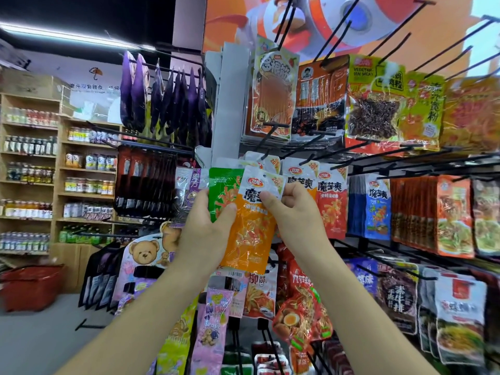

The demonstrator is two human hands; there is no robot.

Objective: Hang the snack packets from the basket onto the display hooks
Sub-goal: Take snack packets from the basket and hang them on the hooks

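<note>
Both my grips clasp one glossy orange-and-white foil snack packet (251,234): left hand (205,226) at its side, right hand (295,212) pinching its white top, just below black wire display hooks (272,125).

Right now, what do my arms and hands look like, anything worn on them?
Nothing worn that shows. The left forearm and right forearm are bare down to the frame's edge, no sleeves. The left hand and right hand have no gloves, rings, watch or bracelet. The thumbnails that show look short and unpainted.
</note>
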